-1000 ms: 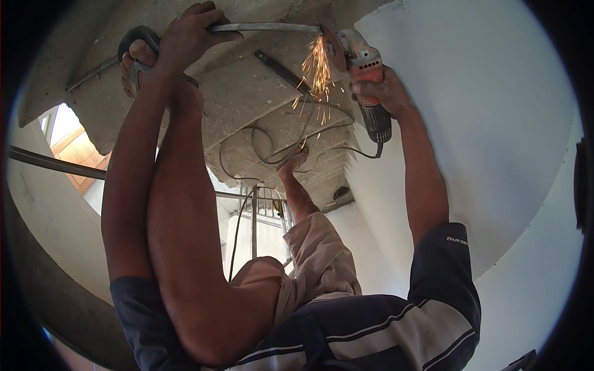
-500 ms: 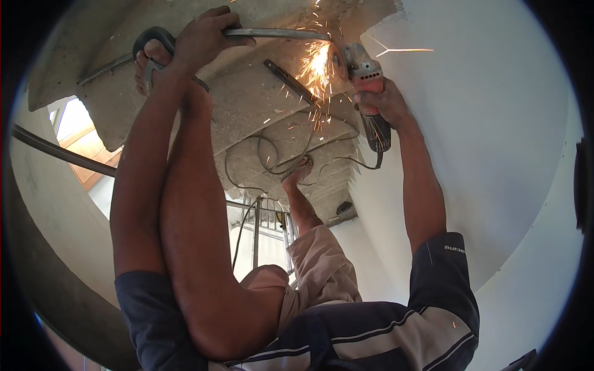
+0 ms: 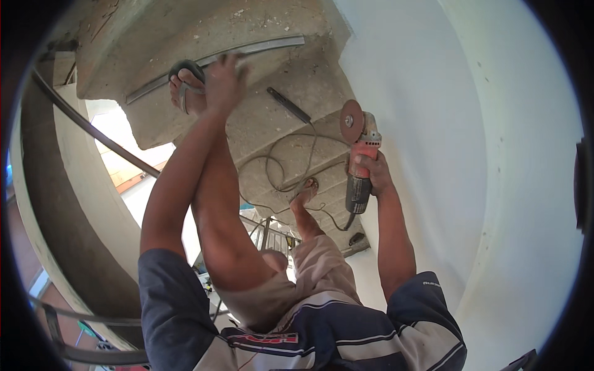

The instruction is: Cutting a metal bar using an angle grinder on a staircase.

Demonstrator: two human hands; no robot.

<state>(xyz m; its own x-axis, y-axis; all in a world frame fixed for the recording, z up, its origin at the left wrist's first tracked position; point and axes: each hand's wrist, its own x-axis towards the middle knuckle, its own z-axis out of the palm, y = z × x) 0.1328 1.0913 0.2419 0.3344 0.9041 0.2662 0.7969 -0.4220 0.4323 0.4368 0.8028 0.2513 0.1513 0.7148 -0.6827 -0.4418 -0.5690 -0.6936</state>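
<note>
My right hand [image 3: 376, 172] is wrapped round a red and black angle grinder [image 3: 362, 162], held upright near the white wall. Its brown cutting disc [image 3: 352, 121] points upward, away from any metal, and no sparks show. My left hand [image 3: 225, 83], blurred by motion, hovers beside my sandalled left foot [image 3: 189, 89] with its fingers loosely apart. Behind the hand, a long grey metal bar [image 3: 272, 46] lies across the concrete step. The sandal rests over the bar, hiding part of it.
A black rod-shaped handle [image 3: 288, 105] with a cable lies on a lower step. Loops of dark cable [image 3: 278, 179] spread over the concrete stairs around my other foot [image 3: 305, 193]. A dark curved rail [image 3: 93, 131] runs along the left; the white wall [image 3: 421, 123] bounds the right.
The sparks have stopped and the grinder has moved down, off the bar's end. My left hand has let go of the bar, which now lies on the step.
</note>
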